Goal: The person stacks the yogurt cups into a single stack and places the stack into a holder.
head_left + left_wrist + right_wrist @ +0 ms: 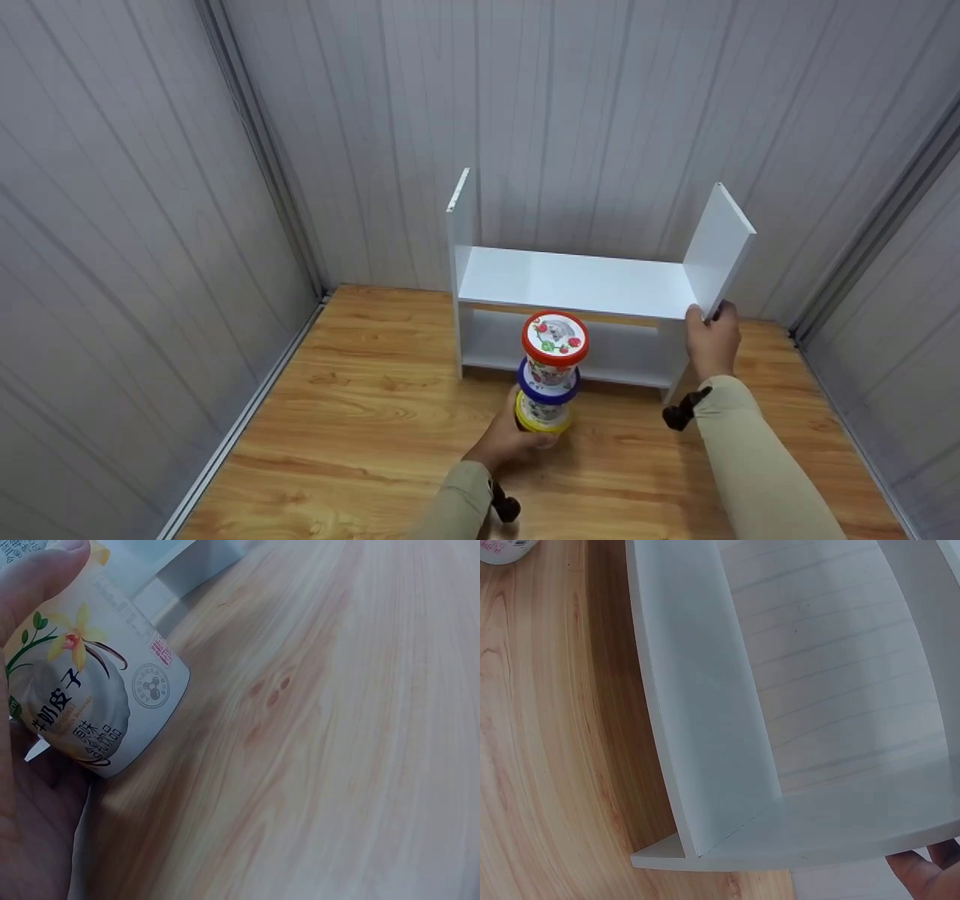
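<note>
Item: my left hand [504, 442], nearest to me, wrapped round the bottom cup [541, 415] of a stack of three standing on the wooden floor [360, 420]. My palm hides that cup's near side from the head view; in the left wrist view my fingers [34, 574] curl over its printed wall and cut off most of the label.

Item: the stack itself, upright, just in front of the shelf unit [577, 283]. Yellow-rimmed cup at the bottom, blue-rimmed cup [547, 379] in the middle, red-lidded cup [555, 339] on top. The top lid covers part of the shelf's lower opening behind it.

Item: open floor to the left of the stack and toward me, running to the metal track [247, 420] at the left wall.

Item: my right hand [712, 341], farther off, gripping the front edge of the shelf's right side panel [721, 247], thumb and fingers clamped on the board. The right wrist view shows only a fingertip [928, 877] at the lower corner; the rest is out of frame.

Item: the shelf, white, two levels, standing near the back wall [600, 112]. Whether it touches the wall, I cannot tell.
</note>
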`<move>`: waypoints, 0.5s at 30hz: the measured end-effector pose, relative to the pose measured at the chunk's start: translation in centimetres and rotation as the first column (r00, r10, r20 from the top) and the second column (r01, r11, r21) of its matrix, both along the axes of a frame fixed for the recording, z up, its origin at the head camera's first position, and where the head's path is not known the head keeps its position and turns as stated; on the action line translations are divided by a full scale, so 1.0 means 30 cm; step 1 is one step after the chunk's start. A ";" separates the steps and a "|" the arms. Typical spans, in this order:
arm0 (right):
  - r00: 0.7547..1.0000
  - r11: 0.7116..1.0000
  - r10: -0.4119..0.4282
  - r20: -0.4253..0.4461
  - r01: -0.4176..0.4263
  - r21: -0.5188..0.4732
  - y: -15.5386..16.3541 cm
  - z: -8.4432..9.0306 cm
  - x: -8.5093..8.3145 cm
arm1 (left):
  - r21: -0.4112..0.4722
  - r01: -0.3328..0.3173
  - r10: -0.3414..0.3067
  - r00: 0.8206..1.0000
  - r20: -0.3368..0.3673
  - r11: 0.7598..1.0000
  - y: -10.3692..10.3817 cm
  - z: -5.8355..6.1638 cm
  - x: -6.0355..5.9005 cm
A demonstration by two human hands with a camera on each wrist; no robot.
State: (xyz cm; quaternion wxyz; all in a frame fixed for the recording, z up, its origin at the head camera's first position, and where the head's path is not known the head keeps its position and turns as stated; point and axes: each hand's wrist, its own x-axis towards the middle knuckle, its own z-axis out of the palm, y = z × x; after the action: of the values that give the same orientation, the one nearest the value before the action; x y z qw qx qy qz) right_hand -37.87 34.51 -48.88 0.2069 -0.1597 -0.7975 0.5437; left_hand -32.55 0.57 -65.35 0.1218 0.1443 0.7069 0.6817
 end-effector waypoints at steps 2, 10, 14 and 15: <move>1.000 1.000 0.001 0.001 -0.001 -0.001 -0.001 -0.001 -0.001 | 0.002 0.003 -0.003 1.000 -0.001 1.000 0.000 0.001 -0.001; 0.999 1.000 0.007 0.039 -0.006 -0.022 -0.015 0.009 0.001 | 0.026 -0.002 0.001 1.000 0.026 1.000 0.000 0.004 -0.005; 0.999 1.000 -0.002 0.041 0.002 -0.016 -0.019 0.006 0.000 | 0.036 -0.003 0.001 0.999 0.049 0.999 -0.002 0.003 -0.007; 0.999 1.000 -0.004 0.042 0.005 -0.015 -0.019 0.006 -0.001 | 0.035 -0.006 0.004 0.998 0.060 0.999 -0.002 0.003 -0.008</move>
State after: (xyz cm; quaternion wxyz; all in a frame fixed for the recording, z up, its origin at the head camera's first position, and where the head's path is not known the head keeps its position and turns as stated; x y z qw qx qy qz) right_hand -37.90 33.92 -48.71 0.1899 -0.1744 -0.7974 0.5457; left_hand -32.80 0.52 -65.27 0.1388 0.1243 0.6913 0.6982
